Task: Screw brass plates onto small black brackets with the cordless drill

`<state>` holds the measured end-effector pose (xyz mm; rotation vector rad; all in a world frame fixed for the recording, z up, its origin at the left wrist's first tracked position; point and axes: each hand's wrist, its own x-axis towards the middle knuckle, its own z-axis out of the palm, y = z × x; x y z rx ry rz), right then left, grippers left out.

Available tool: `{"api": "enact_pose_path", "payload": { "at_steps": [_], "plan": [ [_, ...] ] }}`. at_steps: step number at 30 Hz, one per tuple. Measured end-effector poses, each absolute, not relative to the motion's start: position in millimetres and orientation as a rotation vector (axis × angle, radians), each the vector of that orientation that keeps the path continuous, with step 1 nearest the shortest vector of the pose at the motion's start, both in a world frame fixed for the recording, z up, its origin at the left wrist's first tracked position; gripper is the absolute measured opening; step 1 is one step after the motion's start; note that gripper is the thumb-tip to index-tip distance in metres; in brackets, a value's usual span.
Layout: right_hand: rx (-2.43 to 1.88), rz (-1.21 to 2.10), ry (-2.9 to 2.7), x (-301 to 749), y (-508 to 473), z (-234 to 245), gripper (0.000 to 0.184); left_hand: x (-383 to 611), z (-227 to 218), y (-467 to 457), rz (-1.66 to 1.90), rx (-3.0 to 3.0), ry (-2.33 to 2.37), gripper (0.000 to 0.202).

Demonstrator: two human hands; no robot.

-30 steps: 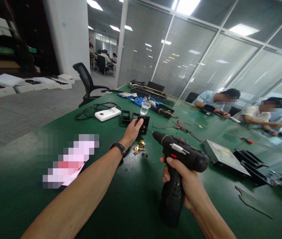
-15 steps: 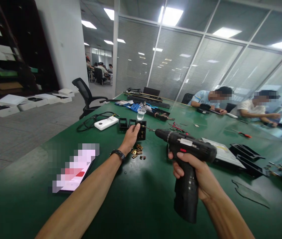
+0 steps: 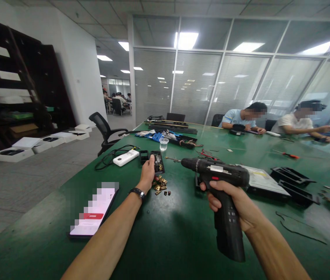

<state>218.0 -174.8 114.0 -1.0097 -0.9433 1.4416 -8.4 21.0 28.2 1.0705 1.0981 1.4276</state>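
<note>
My right hand (image 3: 226,198) is wrapped round the grip of a black cordless drill (image 3: 220,173). The drill's long bit points left, its tip a short way from a black plastic housing (image 3: 159,163) with brass parts inside. My left hand (image 3: 147,173) is closed on that housing's left side, thumb on top. Just below it on the table lies a pile of small brass pieces (image 3: 160,184), with a few loose ones beside it. Another black plastic housing (image 3: 144,155) stands to the left of my left hand.
On the green table (image 3: 170,249) lie a phone (image 3: 95,214), a white power bank (image 3: 126,158) with a black cable, a clear plastic cup (image 3: 163,144) and blue gloves (image 3: 154,135). Right of the drill are a flat metal-topped box (image 3: 266,182) and black trays (image 3: 295,190). Two people sit at the far right.
The camera view has tilted up. The black housing has turned and tilted in my left hand, showing its inside more, and the drill bit now sits slightly apart from it.
</note>
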Motion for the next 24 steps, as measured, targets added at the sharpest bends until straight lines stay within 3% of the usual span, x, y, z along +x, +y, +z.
{"api": "enact_pose_path", "payload": {
  "at_steps": [12,24],
  "plan": [
    [-1.039,1.489,-1.018,228,-167,96,0.028,-22,47,25,1.385,0.349,0.638,0.072],
    [-0.978,1.513,-0.960,222,-162,93,0.024,-16,55,22,1.228,0.257,0.323,0.077]
  ]
}}
